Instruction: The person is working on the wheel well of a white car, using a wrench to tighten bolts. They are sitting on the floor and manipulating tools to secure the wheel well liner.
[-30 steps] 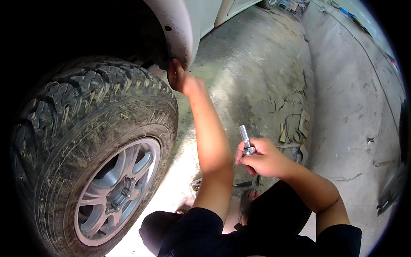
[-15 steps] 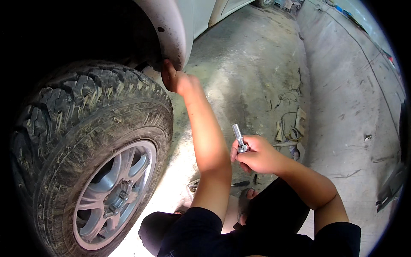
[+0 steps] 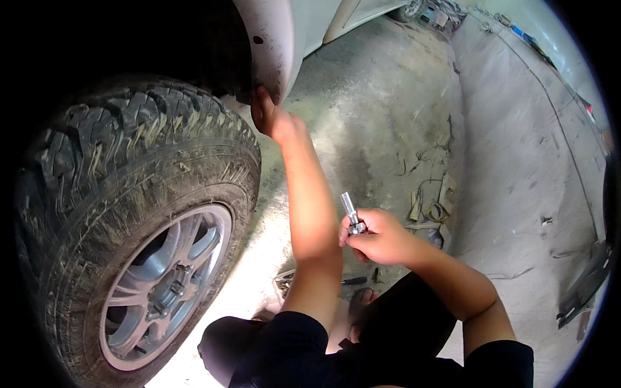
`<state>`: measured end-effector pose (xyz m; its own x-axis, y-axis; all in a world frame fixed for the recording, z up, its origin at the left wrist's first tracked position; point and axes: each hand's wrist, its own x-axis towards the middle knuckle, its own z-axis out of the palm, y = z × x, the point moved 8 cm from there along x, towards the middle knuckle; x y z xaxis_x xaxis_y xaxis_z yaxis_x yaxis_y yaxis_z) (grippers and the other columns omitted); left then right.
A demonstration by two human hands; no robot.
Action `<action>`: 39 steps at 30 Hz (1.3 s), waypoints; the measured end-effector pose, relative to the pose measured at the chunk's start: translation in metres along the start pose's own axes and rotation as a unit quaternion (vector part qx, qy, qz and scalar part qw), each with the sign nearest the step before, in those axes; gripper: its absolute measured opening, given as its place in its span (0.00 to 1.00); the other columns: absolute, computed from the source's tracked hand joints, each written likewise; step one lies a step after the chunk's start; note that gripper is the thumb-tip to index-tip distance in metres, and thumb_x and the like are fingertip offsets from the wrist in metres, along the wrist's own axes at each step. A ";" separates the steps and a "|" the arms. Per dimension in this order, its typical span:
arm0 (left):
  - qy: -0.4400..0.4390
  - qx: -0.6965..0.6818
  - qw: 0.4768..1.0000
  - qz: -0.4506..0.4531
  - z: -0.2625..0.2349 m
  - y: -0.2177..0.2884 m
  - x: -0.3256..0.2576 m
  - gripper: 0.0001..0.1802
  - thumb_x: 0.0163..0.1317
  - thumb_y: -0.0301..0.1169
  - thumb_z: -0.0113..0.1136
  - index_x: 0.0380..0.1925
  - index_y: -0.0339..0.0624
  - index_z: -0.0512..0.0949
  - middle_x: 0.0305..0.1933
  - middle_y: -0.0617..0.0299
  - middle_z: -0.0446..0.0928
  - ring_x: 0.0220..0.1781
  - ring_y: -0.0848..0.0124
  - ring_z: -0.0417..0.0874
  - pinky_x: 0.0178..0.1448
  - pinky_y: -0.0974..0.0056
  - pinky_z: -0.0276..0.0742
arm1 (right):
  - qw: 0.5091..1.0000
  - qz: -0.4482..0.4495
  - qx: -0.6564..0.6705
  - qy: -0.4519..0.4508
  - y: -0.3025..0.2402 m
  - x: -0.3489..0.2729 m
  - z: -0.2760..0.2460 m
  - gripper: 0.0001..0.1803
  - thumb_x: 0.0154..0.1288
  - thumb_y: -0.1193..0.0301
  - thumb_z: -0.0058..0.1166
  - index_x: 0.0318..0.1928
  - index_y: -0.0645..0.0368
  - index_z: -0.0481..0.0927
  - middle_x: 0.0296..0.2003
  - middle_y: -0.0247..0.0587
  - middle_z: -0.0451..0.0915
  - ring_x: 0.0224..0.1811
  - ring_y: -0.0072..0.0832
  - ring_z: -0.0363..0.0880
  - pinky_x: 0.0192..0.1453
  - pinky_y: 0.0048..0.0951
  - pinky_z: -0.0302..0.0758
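My left hand (image 3: 269, 118) reaches up to the lower end of the pale fender (image 3: 268, 55), behind the tyre. Its fingers close about the fender's inner edge, and some of them are hidden there. In my right hand (image 3: 375, 236) is a socket wrench (image 3: 351, 213), its shiny socket pointing up and away from me. The fingers are wrapped round it, and its handle is hidden in the fist. To the left stands a muddy wheel (image 3: 139, 174) with a silver rim (image 3: 129, 275), apart from both hands.
Tools (image 3: 352, 281) lie on the floor beside my foot (image 3: 363, 301). Farther right are a roll of tape (image 3: 438, 212) and scraps along the base of a grey sloping surface (image 3: 517, 161). A dark panel (image 3: 585, 284) sits at the far right. Another wheel (image 3: 411, 10) shows at the back.
The view has shifted slightly. My left hand stays at the fender's lower end, and my right hand still grips the socket wrench, a little farther left in the picture.
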<state>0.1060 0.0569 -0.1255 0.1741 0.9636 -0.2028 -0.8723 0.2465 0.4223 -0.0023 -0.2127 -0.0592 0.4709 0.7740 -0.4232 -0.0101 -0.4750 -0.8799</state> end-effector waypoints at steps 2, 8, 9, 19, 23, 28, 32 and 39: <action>0.010 -0.037 0.999 0.010 0.003 0.000 0.000 0.22 0.63 0.30 0.65 0.54 0.29 0.76 0.59 0.52 0.76 0.58 0.63 0.75 0.67 0.60 0.68 | 1.000 0.004 -0.013 -0.004 0.000 -0.001 -0.001 0.04 0.61 0.82 0.47 0.36 0.65 0.75 0.26 0.37 0.77 0.19 0.22 0.75 0.22 0.26 0.70; 0.048 -0.040 0.998 0.011 0.005 0.000 -0.002 0.17 0.62 0.29 0.66 0.48 0.30 0.79 0.53 0.55 0.79 0.54 0.65 0.77 0.64 0.62 0.69 | 0.999 0.014 -0.032 -0.014 0.004 -0.001 -0.002 0.04 0.63 0.82 0.48 0.36 0.63 0.76 0.24 0.35 0.74 0.20 0.22 0.76 0.23 0.25 0.70; 0.043 -0.039 0.998 0.014 0.007 0.001 -0.002 0.18 0.62 0.29 0.65 0.50 0.29 0.78 0.55 0.54 0.78 0.55 0.64 0.77 0.65 0.61 0.69 | 0.999 0.011 -0.033 -0.015 0.004 -0.002 -0.002 0.04 0.63 0.82 0.48 0.36 0.63 0.76 0.24 0.35 0.74 0.20 0.22 0.76 0.23 0.25 0.70; -0.011 -0.035 0.998 0.058 0.006 0.000 -0.002 0.17 0.64 0.26 0.62 0.52 0.31 0.78 0.58 0.52 0.77 0.57 0.62 0.76 0.67 0.60 0.67 | 1.000 -0.008 -0.019 -0.015 0.001 -0.001 0.004 0.03 0.63 0.82 0.48 0.35 0.64 0.76 0.25 0.36 0.76 0.21 0.22 0.76 0.24 0.25 0.71; 0.026 -0.036 0.997 0.069 0.004 0.004 -0.006 0.13 0.64 0.25 0.62 0.46 0.30 0.79 0.51 0.54 0.78 0.52 0.65 0.77 0.62 0.61 0.71 | 1.000 -0.005 -0.018 -0.023 0.002 -0.002 0.003 0.04 0.63 0.82 0.48 0.36 0.64 0.76 0.26 0.37 0.76 0.21 0.23 0.77 0.24 0.25 0.71; 0.058 -0.044 0.996 0.049 0.001 0.001 -0.006 0.13 0.62 0.25 0.64 0.45 0.29 0.79 0.48 0.55 0.79 0.50 0.65 0.77 0.60 0.62 0.72 | 0.999 -0.005 -0.037 -0.023 0.002 -0.004 0.001 0.04 0.62 0.82 0.48 0.36 0.64 0.76 0.26 0.37 0.77 0.21 0.23 0.77 0.24 0.25 0.71; 0.059 -0.052 0.997 0.019 0.002 0.002 0.002 0.14 0.60 0.26 0.67 0.43 0.29 0.79 0.48 0.55 0.79 0.50 0.65 0.78 0.60 0.62 0.73 | 0.999 0.006 -0.028 -0.026 0.001 -0.004 0.000 0.04 0.62 0.82 0.48 0.36 0.64 0.76 0.26 0.37 0.77 0.21 0.23 0.77 0.24 0.26 0.71; 0.110 -0.007 0.992 0.061 0.005 0.016 -0.010 0.17 0.59 0.21 0.65 0.49 0.30 0.77 0.54 0.50 0.79 0.51 0.61 0.80 0.60 0.58 0.74 | 1.000 -0.006 -0.012 -0.021 0.003 -0.002 0.000 0.05 0.60 0.83 0.47 0.36 0.65 0.74 0.28 0.39 0.77 0.19 0.24 0.76 0.21 0.27 0.70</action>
<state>0.0922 0.0517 -0.1121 -0.0351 0.9396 -0.3404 -0.8877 0.1272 0.4425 -0.0031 -0.2159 -0.0607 0.4337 0.7958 -0.4226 0.0161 -0.4757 -0.8794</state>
